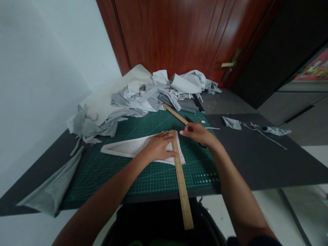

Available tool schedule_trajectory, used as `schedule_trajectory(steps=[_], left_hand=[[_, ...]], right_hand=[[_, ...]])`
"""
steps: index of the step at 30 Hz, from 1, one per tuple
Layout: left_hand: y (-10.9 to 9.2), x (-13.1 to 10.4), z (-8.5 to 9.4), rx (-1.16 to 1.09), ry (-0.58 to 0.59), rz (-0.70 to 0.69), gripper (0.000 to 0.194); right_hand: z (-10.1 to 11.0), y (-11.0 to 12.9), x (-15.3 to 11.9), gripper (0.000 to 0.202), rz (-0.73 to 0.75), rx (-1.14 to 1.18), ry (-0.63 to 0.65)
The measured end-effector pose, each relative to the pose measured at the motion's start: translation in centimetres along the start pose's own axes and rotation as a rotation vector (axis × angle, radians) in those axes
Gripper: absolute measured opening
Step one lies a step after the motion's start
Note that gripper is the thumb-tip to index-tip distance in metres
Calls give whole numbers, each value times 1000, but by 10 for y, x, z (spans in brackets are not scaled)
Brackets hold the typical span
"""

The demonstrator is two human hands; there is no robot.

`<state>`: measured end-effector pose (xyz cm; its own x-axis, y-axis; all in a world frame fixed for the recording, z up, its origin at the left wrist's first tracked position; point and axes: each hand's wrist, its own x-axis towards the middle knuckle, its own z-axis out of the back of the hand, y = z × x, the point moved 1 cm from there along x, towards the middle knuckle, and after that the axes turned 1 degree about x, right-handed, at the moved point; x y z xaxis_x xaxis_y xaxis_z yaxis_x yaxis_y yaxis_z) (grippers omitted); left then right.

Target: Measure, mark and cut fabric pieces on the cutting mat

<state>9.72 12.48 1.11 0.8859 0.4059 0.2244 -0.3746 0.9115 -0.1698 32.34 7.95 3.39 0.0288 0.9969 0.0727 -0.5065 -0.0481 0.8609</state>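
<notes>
A pale triangular piece of cloth lies on the green cutting mat, its narrow tip to the left. Across its wide right end runs a wooden ruler, which sticks out over the front edge of the table. My left hand rests flat on the cloth, fingers spread, with fingertips and thumb at the ruler's left side. Just right of the ruler's far end, my right hand has its fingers curled together; what they hold is too small to make out. A second wooden ruler reaches from the cloth pile to this hand.
Grey and white cloth scraps are heaped at the back. A grey cloth hangs over the front left edge. More scraps and string lie on the dark table at right. Behind stands a wooden door.
</notes>
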Motion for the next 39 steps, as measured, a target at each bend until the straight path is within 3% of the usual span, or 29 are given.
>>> schedule_trajectory(steps=[3,5,9,14,18,22,29,33,39], left_hand=[[0,-2,3,29,5,13,77],[0,-3,3,44,18,9,71],[0,-4,3,44,22,17,58],[0,-5,1,7,-29,-6,52],[2,-3,-1,-19,-89,-3,33],[1,-1,-3,-25,-141,12,11],[-5,-1,2,36,-127,112,11],[-3,-3,0,63,-109,111,26],[2,-3,-3,56,-117,128,22]], right_hand=[[1,-10,10,40,-24,64,-210],[-3,-14,14,36,-85,226,-265],[-10,-15,19,26,-209,506,-212],[-11,-15,22,14,-258,540,-140],[-13,-21,22,7,-245,437,-169],[-15,-29,22,15,-187,248,-202],[-19,-37,23,17,-41,-30,-181],[-21,-36,21,24,36,-127,-154],[-5,-23,14,26,59,-390,-255]])
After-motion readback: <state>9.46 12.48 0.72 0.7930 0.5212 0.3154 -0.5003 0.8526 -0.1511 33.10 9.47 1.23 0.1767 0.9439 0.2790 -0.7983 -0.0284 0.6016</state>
